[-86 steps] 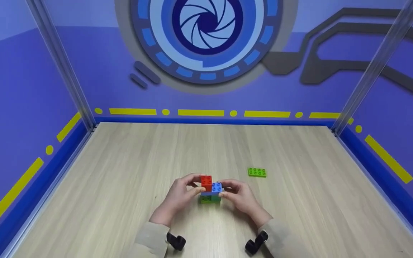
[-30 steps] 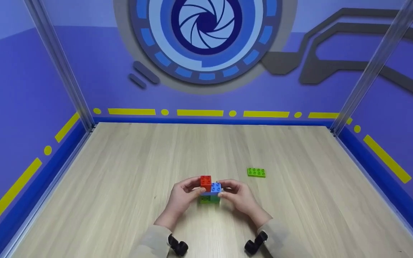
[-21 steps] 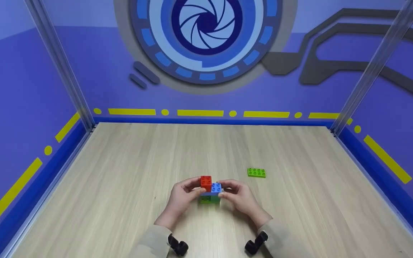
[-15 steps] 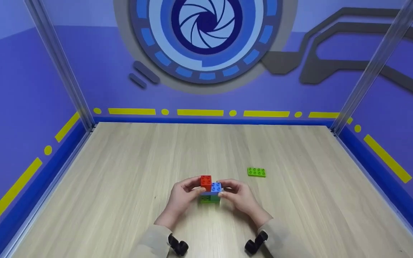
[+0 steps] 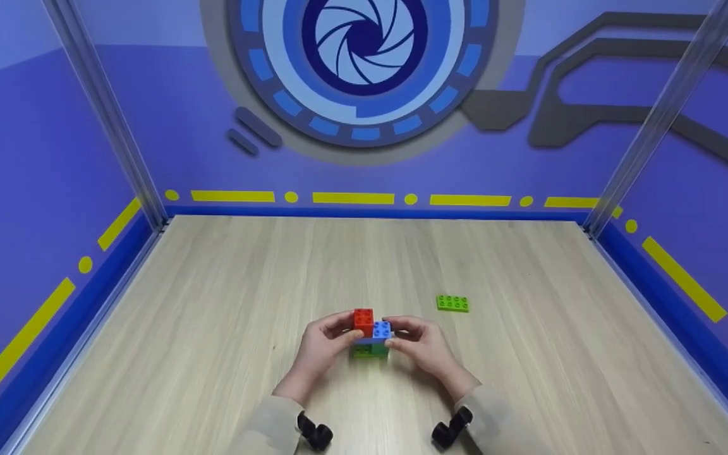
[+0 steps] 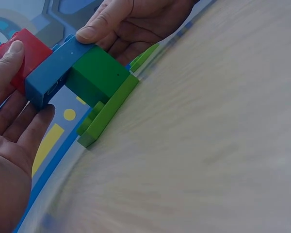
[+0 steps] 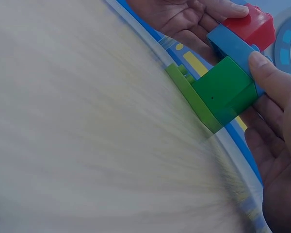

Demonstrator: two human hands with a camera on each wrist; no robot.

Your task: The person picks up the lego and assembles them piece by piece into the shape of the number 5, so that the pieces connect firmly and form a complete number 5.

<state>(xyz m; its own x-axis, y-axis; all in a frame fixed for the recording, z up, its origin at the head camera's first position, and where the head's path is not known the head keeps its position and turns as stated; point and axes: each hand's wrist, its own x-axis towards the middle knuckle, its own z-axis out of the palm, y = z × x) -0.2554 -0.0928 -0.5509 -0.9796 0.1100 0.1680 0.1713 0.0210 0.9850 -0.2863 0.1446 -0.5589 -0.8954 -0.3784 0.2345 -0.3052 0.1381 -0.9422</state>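
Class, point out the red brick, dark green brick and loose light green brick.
Red brick (image 6: 34, 56), left wrist view: on its flat side.
Dark green brick (image 7: 223, 86), right wrist view: on its broad side.
Loose light green brick (image 5: 452, 303), head view: on its studded top.

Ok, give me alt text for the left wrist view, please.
Left hand, its thumb on a red brick, and right hand, its thumb on the blue brick underneath, grip them stacked over a dark green brick and a light green plate. Pale tabletop fills the right side.
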